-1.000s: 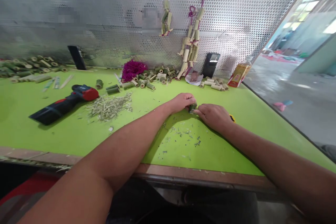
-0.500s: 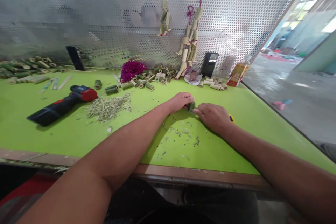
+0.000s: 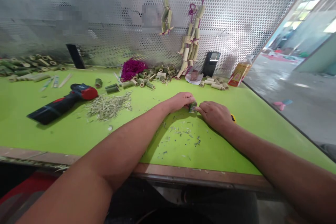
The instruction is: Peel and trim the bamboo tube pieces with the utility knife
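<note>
In the head view a short green bamboo piece (image 3: 193, 107) stands just above the table between my hands. My left hand (image 3: 183, 100) is closed, pinching the bamboo from its left and far side. My right hand (image 3: 215, 113) is closed on the other side, its thumb at the bamboo's right edge. Whatever its curled fingers hold is hidden from me. A yellow and black object (image 3: 233, 118) peeks out behind my right wrist; too little shows to name it. Small shavings (image 3: 183, 133) lie scattered on the green tabletop (image 3: 210, 154) below my hands.
On the left lie a cordless drill (image 3: 65, 103) and a shavings heap (image 3: 110, 105). Bamboo pieces (image 3: 160, 75), purple string (image 3: 132, 70), a phone (image 3: 211, 63) and a bottle (image 3: 239, 72) line the back. Bamboo figures (image 3: 190, 42) hang on the perforated metal panel (image 3: 105, 17).
The bamboo piece has turned slightly in my left hand and shows more of its side. My right hand has shifted a little. The whole view has moved slightly.
</note>
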`<state>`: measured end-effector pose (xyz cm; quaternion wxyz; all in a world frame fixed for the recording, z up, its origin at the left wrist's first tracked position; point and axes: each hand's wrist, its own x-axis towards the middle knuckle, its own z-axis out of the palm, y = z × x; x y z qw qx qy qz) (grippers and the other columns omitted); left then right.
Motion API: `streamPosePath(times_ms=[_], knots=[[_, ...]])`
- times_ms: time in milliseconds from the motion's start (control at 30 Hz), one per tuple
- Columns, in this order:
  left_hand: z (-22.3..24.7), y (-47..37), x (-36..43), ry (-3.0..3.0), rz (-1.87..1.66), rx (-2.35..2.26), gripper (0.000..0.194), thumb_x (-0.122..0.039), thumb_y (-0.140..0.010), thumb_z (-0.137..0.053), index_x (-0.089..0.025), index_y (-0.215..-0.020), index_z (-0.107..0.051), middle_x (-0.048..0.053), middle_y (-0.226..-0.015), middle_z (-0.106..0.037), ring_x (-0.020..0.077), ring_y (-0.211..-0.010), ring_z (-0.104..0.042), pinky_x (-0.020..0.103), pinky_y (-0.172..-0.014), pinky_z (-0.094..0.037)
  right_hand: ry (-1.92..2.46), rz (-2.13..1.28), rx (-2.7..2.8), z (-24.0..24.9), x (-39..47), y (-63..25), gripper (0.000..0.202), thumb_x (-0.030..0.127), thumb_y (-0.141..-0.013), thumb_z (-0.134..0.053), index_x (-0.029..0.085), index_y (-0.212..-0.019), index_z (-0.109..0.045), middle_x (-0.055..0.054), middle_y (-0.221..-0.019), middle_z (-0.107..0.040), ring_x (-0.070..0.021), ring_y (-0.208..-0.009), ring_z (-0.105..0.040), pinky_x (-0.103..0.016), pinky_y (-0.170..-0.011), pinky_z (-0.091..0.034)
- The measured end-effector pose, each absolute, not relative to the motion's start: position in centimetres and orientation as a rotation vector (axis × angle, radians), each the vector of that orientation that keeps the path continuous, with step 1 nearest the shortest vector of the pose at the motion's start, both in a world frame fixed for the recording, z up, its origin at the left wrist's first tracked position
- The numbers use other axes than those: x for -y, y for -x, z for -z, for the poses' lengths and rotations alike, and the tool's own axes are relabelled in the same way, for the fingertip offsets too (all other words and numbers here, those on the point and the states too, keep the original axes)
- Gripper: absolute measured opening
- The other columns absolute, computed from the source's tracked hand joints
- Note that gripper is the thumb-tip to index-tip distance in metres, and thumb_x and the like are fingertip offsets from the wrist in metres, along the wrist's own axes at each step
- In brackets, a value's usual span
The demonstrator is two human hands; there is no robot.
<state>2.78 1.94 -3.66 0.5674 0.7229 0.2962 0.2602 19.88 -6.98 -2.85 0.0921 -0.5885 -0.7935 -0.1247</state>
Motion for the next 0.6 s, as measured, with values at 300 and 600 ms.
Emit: streamPosePath(times_ms=[300,600], knots=[[3.51,-2.65,-1.86,-1.727,-0.601,-0.691,0.021,-0.033,-0.084,-0.052,-0.012,-0.082,-0.056,0.002,-0.082,-0.063,0.0069,-0.066,-0.052,0.021,-0.066,-0.043,1.786,0.347,2.367,2.63,6.88,-19.84,0.043,0.046,-0.097,-0.030,0.022,-0.084,-0.064,-0.004,-0.083,-0.066,-0.0163,-0.077,-0.058,-0.028,-0.059,-0.029],[3.57,-2.71,-1.74,-1.714,-0.616,-0.667,0.025,-0.034,-0.083,-0.054,-0.011,-0.084,-0.059,0.004,-0.081,-0.064,0.0088,-0.067,-0.053,0.025,-0.069,-0.044,1.748,0.149,2.545,2.26,6.95,-19.91,0.050,0.051,-0.096,-0.025,0.022,-0.090,-0.066,-0.005,-0.085,-0.068,-0.0160,-0.074,-0.058,-0.027,-0.063,-0.033]])
